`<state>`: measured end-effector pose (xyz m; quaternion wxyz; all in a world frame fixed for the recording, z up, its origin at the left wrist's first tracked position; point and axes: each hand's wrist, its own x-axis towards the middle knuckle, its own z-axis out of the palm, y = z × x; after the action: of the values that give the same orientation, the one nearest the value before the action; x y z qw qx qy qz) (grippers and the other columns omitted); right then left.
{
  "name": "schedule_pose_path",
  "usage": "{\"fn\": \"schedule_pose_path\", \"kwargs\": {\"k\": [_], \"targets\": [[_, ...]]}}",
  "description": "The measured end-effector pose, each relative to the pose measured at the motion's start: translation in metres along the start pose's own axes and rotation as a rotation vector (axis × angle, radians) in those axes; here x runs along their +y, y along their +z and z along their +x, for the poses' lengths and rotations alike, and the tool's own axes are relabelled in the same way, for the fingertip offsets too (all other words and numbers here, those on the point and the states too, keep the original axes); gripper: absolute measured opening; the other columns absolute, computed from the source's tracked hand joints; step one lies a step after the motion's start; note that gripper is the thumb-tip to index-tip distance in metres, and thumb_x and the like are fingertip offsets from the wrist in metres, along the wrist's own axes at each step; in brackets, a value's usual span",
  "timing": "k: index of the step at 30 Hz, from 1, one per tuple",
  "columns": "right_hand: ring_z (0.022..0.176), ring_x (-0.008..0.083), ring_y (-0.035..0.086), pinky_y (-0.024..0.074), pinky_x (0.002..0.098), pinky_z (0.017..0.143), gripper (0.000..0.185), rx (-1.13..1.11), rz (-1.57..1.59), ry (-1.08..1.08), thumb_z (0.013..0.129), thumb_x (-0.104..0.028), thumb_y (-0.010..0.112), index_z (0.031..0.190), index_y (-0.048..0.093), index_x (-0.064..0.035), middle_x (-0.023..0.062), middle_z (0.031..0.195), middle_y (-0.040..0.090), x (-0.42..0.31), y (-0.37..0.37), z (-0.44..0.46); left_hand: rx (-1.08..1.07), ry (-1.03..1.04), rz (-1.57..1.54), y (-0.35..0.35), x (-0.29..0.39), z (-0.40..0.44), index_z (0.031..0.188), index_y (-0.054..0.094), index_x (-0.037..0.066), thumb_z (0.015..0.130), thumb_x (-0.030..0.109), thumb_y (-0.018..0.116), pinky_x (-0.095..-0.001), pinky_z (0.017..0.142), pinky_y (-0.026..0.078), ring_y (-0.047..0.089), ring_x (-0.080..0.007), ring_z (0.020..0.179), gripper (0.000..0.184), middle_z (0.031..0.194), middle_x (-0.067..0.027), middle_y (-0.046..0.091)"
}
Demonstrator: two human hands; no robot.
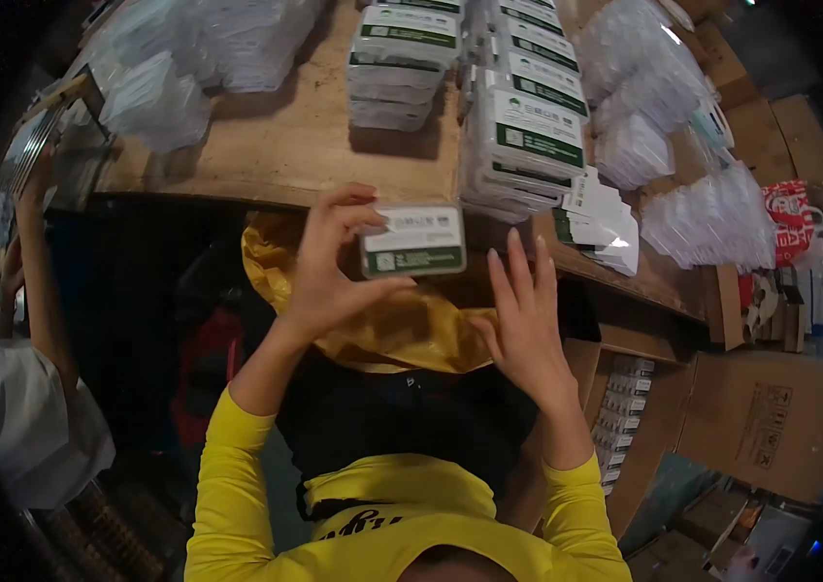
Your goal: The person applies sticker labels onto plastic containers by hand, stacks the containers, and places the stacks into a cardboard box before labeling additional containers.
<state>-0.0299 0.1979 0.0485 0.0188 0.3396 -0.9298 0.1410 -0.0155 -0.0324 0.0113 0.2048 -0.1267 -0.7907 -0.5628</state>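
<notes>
My left hand (334,262) pinches a small clear plastic box (416,240) by its left end, thumb below and fingers above. A white and green printed card shows through its lid. My right hand (526,320) is apart from the box on its right side, fingers spread, holding nothing. Beyond the hands, stacks of the same carded boxes (528,131) stand on the wooden table (285,145). A fanned pile of white cards (601,223) lies at the table edge, beyond my right hand. Yellow cloth or plastic (353,330) covers my lap.
Piles of clear plastic cases (169,97) fill the far left, with more clear cases (712,218) on the right. A cardboard carton (664,427) holding packed boxes stands low at the right. Another person's arm (43,272) is at the left, near a metal rack.
</notes>
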Motion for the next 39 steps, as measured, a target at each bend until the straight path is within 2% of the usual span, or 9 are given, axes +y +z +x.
{"fn": "schedule_pose_path", "kwargs": {"k": [3, 4, 8, 13, 17, 27, 32, 36, 39], "targets": [[0.119, 0.0408, 0.028, 0.0278, 0.0462, 0.096, 0.039, 0.237, -0.076, 0.070, 0.074, -0.007, 0.060, 0.110, 0.050, 0.0014, 0.0168, 0.129, 0.035, 0.043, 0.005, 0.004, 0.054, -0.036, -0.099, -0.007, -0.022, 0.026, 0.092, 0.049, 0.004, 0.060, 0.001, 0.074, -0.0339, 0.087, 0.044, 0.045, -0.0220, 0.107, 0.041, 0.116, -0.0096, 0.035], [0.116, 0.0385, 0.033, 0.0308, 0.0433, 0.094, 0.030, 0.320, -0.096, 0.106, 0.074, -0.006, 0.059, 0.103, 0.055, 0.0000, 0.0173, 0.122, 0.043, 0.053, 0.003, 0.010, 0.058, -0.024, -0.102, -0.008, -0.032, 0.036, 0.087, 0.051, 0.005, 0.061, 0.004, 0.074, -0.0317, 0.078, 0.048, 0.044, -0.0225, 0.108, 0.035, 0.115, -0.0106, 0.038], [0.112, 0.0349, 0.040, 0.0326, 0.0418, 0.092, 0.028, 0.383, -0.225, 0.107, 0.076, -0.009, 0.058, 0.103, 0.056, -0.0041, 0.0149, 0.115, 0.049, 0.105, 0.002, 0.035, 0.017, -0.151, 0.137, -0.013, -0.065, 0.054, 0.091, 0.051, 0.006, 0.063, 0.009, 0.072, -0.0331, 0.078, 0.045, 0.045, -0.0282, 0.106, 0.034, 0.114, -0.0133, 0.043], [0.105, 0.0296, 0.046, 0.0353, 0.0391, 0.088, 0.031, 0.263, -0.370, 0.046, 0.073, -0.010, 0.058, 0.104, 0.056, -0.0066, 0.0116, 0.106, 0.056, 0.136, -0.001, 0.053, 0.120, -0.014, 0.405, -0.009, -0.062, 0.060, 0.095, 0.052, 0.005, 0.067, 0.012, 0.069, -0.0382, 0.081, 0.041, 0.045, -0.0326, 0.101, 0.033, 0.113, -0.0152, 0.043], [0.090, 0.0232, 0.054, 0.0395, 0.0347, 0.080, 0.020, 0.284, -0.446, -0.133, 0.065, -0.006, 0.057, 0.085, 0.058, -0.0060, 0.0079, 0.091, 0.060, 0.139, -0.001, 0.056, 0.274, 0.077, 0.578, -0.001, -0.060, 0.055, 0.098, 0.053, 0.004, 0.068, 0.010, 0.067, -0.0381, 0.082, 0.039, 0.045, -0.0329, 0.099, 0.034, 0.112, -0.0160, 0.043], [0.085, 0.0224, 0.055, 0.0409, 0.0325, 0.074, 0.018, 0.371, -0.300, -0.048, 0.064, -0.002, 0.057, 0.082, 0.059, -0.0047, 0.0054, 0.088, 0.061, 0.126, -0.008, 0.039, 0.128, -0.027, 0.071, 0.042, -0.006, -0.005, 0.091, 0.058, 0.003, 0.068, 0.003, 0.065, -0.0304, 0.077, 0.042, 0.052, -0.0249, 0.092, 0.024, 0.105, -0.0117, 0.048], [0.085, 0.0220, 0.055, 0.0417, 0.0327, 0.074, 0.026, 0.515, -0.336, -0.019, 0.064, 0.000, 0.056, 0.089, 0.061, -0.0050, 0.0046, 0.091, 0.061, 0.068, -0.025, 0.001, -0.241, -0.464, -0.580, 0.063, 0.013, -0.024, 0.090, 0.058, -0.002, 0.078, 0.002, 0.058, -0.0244, 0.072, 0.045, 0.053, -0.0128, 0.083, 0.012, 0.095, -0.0078, 0.051], [0.082, 0.0208, 0.055, 0.0420, 0.0330, 0.072, 0.028, 0.452, -0.121, -0.196, 0.064, -0.002, 0.057, 0.091, 0.062, -0.0037, 0.0055, 0.088, 0.060, 0.013, -0.010, -0.014, -0.236, -0.713, -1.049, 0.078, 0.031, -0.031, 0.093, 0.056, -0.001, 0.084, 0.007, 0.053, -0.0245, 0.071, 0.044, 0.053, -0.0112, 0.074, 0.012, 0.085, -0.0049, 0.055], [0.082, 0.0204, 0.055, 0.0416, 0.0334, 0.071, 0.026, 0.456, -0.050, -0.215, 0.065, -0.006, 0.056, 0.090, 0.063, -0.0029, 0.0061, 0.089, 0.060, -0.001, 0.000, -0.014, -0.163, -0.762, -1.110, 0.074, 0.032, -0.039, 0.093, 0.055, -0.001, 0.086, 0.009, 0.051, -0.0254, 0.072, 0.044, 0.054, -0.0118, 0.075, 0.013, 0.082, -0.0045, 0.057]]}}
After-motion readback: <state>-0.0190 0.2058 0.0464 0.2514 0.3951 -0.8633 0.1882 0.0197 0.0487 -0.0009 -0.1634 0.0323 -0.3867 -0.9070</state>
